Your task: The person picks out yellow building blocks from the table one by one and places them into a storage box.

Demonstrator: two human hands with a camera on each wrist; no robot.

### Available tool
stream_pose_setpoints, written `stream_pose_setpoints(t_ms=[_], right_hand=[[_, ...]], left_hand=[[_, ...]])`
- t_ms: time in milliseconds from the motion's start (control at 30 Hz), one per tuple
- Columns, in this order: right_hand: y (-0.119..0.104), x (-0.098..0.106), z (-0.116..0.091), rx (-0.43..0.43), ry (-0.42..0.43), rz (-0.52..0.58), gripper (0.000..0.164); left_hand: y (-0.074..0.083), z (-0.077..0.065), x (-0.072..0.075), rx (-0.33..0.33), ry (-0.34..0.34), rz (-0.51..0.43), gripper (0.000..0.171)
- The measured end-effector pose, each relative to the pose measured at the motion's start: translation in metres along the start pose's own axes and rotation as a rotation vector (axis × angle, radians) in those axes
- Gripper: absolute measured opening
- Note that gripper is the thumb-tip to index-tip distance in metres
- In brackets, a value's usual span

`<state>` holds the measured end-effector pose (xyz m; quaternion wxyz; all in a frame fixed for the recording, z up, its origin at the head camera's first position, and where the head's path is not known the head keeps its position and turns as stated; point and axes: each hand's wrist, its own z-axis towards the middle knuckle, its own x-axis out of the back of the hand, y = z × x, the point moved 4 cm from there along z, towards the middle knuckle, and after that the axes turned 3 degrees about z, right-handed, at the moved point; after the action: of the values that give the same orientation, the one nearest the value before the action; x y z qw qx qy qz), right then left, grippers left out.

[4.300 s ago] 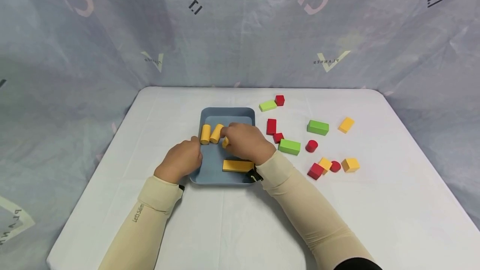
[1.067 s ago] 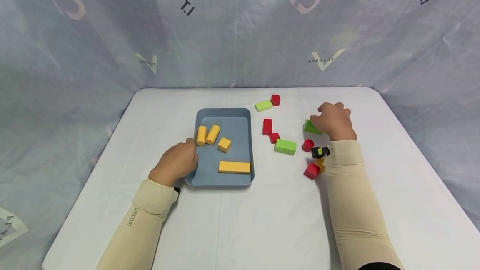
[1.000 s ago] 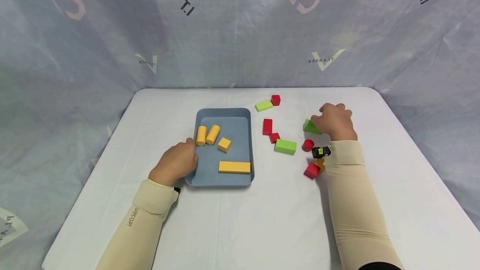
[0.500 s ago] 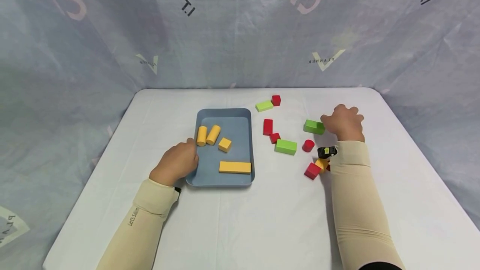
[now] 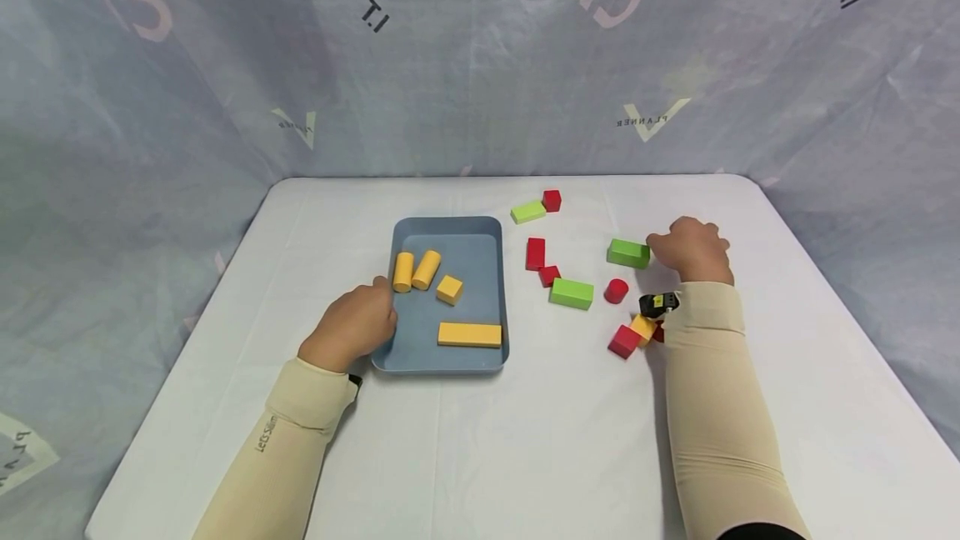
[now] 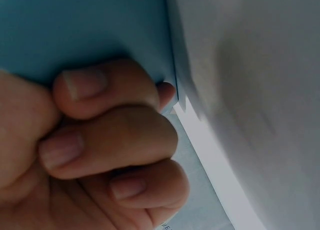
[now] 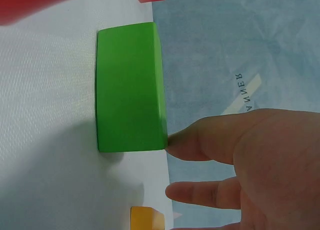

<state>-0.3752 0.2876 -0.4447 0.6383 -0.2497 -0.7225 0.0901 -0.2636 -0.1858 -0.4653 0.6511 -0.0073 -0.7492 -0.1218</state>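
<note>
At the left wall of the blue-grey tray (image 5: 472, 244), my left hand (image 5: 351, 325) grips the edge. Its curled fingers (image 6: 120, 140) lie against the tray's side in the left wrist view. My right hand (image 5: 690, 250) is over the right part of the table, beside a green rectangular block (image 5: 628, 254). In the right wrist view its thumb (image 7: 200, 137) overlaps a corner of that block, while the fingers are spread apart from it. A small yellow block (image 7: 142, 218) appears below them there; the hand hides it in the head view.
Two yellow cylinders (image 5: 426, 270), a yellow cube (image 5: 449, 290) and a long yellow block (image 5: 469, 335) lie in the tray. Right of it are a lighter green block (image 5: 572, 294), a red cylinder (image 5: 616, 291), a red cube (image 5: 624, 342) and other red, green and yellow blocks.
My right hand left the yellow cube in the tray and crossed to the right, lately shifting further right and slightly nearer, uncovering the green block. The left hand stays at the tray.
</note>
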Motion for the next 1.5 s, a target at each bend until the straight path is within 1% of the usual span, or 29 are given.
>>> stream_pose_setpoints(t_ms=[400,633,967,1100,1300,1367,1500], right_hand=[[0.006,-0.003,-0.002,-0.020,-0.018,0.034,0.050],[0.009,-0.002,0.000,0.001,-0.007,0.010,0.050],[0.010,-0.001,-0.002,-0.023,0.005,0.017,0.043],[0.011,-0.001,-0.002,-0.005,0.021,0.019,0.037],[0.013,0.000,0.002,0.049,0.057,0.014,0.021],[0.014,0.000,0.003,0.053,0.060,0.016,0.020],[0.017,-0.001,0.006,0.044,0.049,0.012,0.025]], left_hand=[[-0.001,0.001,-0.001,0.008,0.000,-0.006,0.017],[0.000,0.001,0.000,-0.010,0.036,0.013,0.013],[0.000,0.000,0.000,-0.007,0.019,0.000,0.016],[0.000,0.001,0.001,-0.005,0.019,-0.001,0.017],[0.000,0.001,0.001,-0.004,0.014,0.000,0.018],[0.000,0.001,0.001,-0.006,0.016,0.001,0.017],[0.000,0.001,0.001,-0.009,0.018,0.004,0.016]])
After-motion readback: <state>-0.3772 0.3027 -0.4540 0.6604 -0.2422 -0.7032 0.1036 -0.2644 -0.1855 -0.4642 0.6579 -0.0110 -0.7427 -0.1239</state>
